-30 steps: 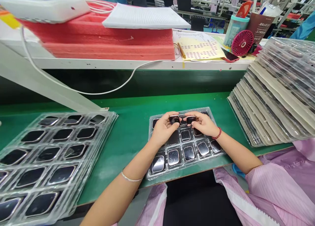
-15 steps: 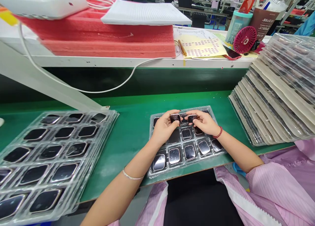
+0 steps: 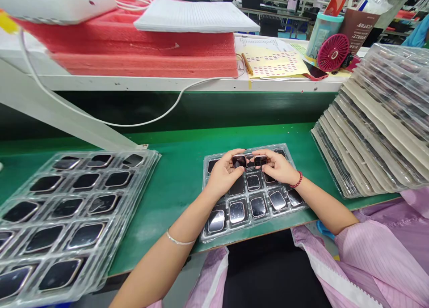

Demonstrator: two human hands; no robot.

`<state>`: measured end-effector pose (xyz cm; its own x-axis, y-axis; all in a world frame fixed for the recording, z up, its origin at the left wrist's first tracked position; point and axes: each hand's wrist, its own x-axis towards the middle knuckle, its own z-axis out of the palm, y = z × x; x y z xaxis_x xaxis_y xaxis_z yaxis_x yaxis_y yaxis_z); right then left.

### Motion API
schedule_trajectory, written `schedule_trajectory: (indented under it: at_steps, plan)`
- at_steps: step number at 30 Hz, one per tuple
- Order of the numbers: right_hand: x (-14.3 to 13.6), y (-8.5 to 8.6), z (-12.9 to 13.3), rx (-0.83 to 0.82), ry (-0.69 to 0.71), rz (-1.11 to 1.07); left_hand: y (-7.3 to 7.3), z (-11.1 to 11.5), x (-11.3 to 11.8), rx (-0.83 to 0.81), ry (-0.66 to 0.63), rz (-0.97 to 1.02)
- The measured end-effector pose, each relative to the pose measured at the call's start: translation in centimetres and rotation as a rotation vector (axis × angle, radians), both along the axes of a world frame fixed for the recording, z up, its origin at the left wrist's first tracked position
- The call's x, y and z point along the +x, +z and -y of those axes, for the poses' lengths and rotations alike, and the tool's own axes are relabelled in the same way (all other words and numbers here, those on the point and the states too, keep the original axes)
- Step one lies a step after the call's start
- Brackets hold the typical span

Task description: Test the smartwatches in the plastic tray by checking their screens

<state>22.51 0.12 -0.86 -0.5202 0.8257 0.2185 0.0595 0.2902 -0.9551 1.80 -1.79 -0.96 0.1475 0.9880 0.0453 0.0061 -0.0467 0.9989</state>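
My left hand (image 3: 224, 171) is closed on a smartwatch (image 3: 239, 161), a small rounded square with a dark face. Between the thumb and fingers of my right hand (image 3: 279, 167) is a second smartwatch (image 3: 260, 160), tilted with its dark face toward me. Both are held side by side, slightly apart, over the far part of a clear plastic tray (image 3: 231, 231). More dark-faced watches, such as one watch (image 3: 258, 207), lie in the tray's pockets. My hands and wrists hide some of the pockets.
At the left stands a stack of clear trays (image 3: 147, 174) filled with watches. Many more stacked trays (image 3: 372, 151) lean at the right. Behind is a shelf (image 3: 201, 83) with red foam (image 3: 150, 53), a paper pad (image 3: 197, 15), a phone (image 3: 315, 71) and a pink fan (image 3: 333, 52). A white cable (image 3: 150, 120) hangs below it.
Both watches have turned a little in my fingers, so the right one's face shows more. My hands stay in nearly the same place over the tray.
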Motion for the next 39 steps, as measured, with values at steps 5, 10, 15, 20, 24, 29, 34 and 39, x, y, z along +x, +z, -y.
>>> schedule_trajectory:
  at_steps: [5, 10, 15, 20, 24, 29, 34, 39]
  plan:
    - [0.1, -0.3, -0.2, -0.062, 0.0, 0.039, 0.2, 0.0, 0.0, -0.01, 0.01, 0.005]
    - [0.1, -0.2, -0.2, 0.015, 0.01, 0.038, -0.1, -0.1, 0.0, 0.014, 0.004, 0.007]
    - [0.2, -0.4, -0.4, -0.02, -0.005, 0.024, -0.6, -0.2, 0.0, 0.039, -0.029, -0.003]
    - [0.3, -1.1, -1.0, -0.167, 0.0, -0.04, -0.4, -0.2, -0.1, 0.018, -0.044, -0.022]
    - [0.4, -1.5, -1.2, -0.175, 0.013, -0.084, -0.4, -0.2, -0.1, 0.01, -0.05, -0.024]
    - [0.4, -1.3, -1.1, -0.159, 0.005, -0.042, -0.5, -0.2, -0.1, 0.013, -0.056, -0.006]
    - [0.3, -0.7, -0.7, -0.108, 0.011, -0.035, -0.6, -0.1, 0.0, 0.008, -0.042, 0.015]
    - [0.3, -0.7, -0.7, -0.095, -0.011, -0.016, -0.4, -0.1, 0.0, 0.0, -0.031, 0.018]
